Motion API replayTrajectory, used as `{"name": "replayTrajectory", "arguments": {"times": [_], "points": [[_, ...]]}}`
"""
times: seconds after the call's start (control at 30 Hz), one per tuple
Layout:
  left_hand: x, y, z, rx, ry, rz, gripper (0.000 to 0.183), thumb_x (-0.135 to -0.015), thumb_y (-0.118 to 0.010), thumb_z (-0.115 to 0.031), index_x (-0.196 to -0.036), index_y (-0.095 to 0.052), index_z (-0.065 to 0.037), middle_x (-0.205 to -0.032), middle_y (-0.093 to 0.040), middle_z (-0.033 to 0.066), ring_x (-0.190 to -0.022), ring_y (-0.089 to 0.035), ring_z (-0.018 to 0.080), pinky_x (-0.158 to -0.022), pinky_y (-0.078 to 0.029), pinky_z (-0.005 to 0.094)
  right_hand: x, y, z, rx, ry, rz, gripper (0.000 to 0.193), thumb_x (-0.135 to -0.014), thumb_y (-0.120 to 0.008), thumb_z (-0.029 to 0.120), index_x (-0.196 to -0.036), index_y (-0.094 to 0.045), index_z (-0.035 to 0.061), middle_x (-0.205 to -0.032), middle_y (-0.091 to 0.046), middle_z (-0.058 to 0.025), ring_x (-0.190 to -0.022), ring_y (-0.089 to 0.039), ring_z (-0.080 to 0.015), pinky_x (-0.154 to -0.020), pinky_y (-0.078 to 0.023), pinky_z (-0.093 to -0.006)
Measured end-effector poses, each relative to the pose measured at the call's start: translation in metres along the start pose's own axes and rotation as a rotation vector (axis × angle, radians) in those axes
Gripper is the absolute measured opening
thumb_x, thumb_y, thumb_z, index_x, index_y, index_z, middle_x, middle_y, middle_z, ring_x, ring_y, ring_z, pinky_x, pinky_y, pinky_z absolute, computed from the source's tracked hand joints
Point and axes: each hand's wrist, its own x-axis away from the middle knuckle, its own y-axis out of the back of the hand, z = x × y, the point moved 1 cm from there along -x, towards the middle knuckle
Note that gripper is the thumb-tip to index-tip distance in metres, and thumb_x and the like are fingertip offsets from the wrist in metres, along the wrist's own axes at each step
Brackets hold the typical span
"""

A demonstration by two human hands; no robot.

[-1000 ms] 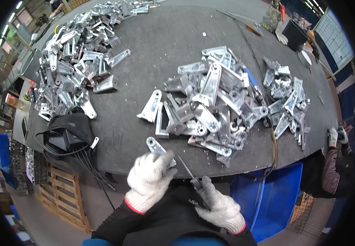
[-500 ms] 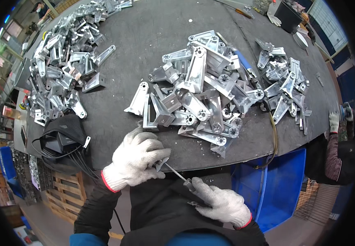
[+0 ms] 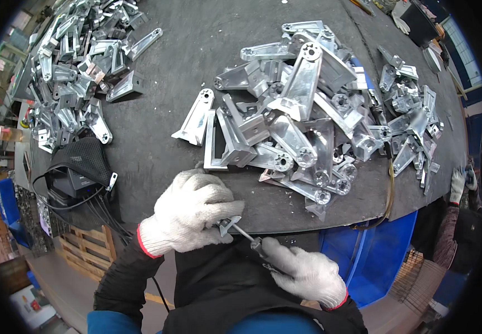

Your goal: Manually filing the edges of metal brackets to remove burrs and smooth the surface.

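At the table's near edge, my left hand [image 3: 193, 211], in a white knit glove with a red cuff, is closed around a small silver metal bracket [image 3: 229, 226]. Most of that bracket is hidden by the fingers. My right hand [image 3: 310, 274], gloved the same way, grips a hand tool with a thin straight metal shaft [image 3: 244, 232]; its handle is largely covered. The shaft's far end meets the bracket, and whether it sits in a hole cannot be made out. Just beyond my hands lies a heap of silver metal brackets [image 3: 299, 83].
More brackets form a pile [image 3: 65, 72] at the far left and another [image 3: 411, 106] at the right. A blue-handled tool [image 3: 370, 83] lies among the middle heap. A black mesh pouch with cables [image 3: 82, 167] is at left. A blue bin [image 3: 372, 256] stands below the table edge; a co-worker's gloved hand [image 3: 457, 186] shows far right.
The whole view has shifted a little, with the heaps now larger. Less of the tool's shaft shows between my hands, which are slightly closer together. Both grips stay the same.
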Motion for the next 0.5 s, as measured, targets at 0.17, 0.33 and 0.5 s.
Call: {"name": "replayTrajectory", "arguments": {"times": [0.17, 0.33, 0.5], "points": [[-0.004, 0.0, 0.001, 0.047, 0.0, -0.001, 0.062, -0.054, -0.095, -0.034, -0.113, -0.079, -0.023, -0.109, -0.067, -0.0043, -0.112, -0.067, 0.023, -0.102, -0.049, 0.0447, -0.011, -0.012, -0.018, -0.343, 0.145, -0.019, 0.091, -0.097, -0.069, 0.021, -0.172, -0.017, 0.0266, -0.127, -0.072, -0.0229, -0.077, -0.075, -0.0329, -0.064, -0.061, -0.0431], [0.004, 0.0, 0.007, 0.078, 0.022, -0.012, 0.059, -0.06, -0.093, -0.036, -0.116, -0.078, -0.025, -0.111, -0.067, -0.0049, -0.113, -0.066, 0.0229, -0.102, -0.049, 0.0452, -0.019, -0.015, -0.014, -0.914, 0.057, 0.294, 0.103, -0.095, -0.071, 0.012, -0.174, -0.006, 0.0273, -0.151, -0.058, -0.0108, -0.08, -0.068, -0.022, -0.075, -0.06, -0.0333], [0.004, -0.006, 0.008, 0.049, -0.027, -0.059, 0.05, -0.067, -0.088, -0.037, -0.114, -0.078, -0.025, -0.111, -0.068, -0.0055, -0.113, -0.065, 0.0208, -0.103, -0.049, 0.0444, -0.011, -0.037, -0.015, -0.517, 0.009, -0.015, 0.118, -0.078, -0.09, 0.013, -0.17, -0.017, 0.0009, -0.166, -0.044, -0.018, -0.147, -0.05, -0.0288, -0.118, -0.043, -0.0364]]}}
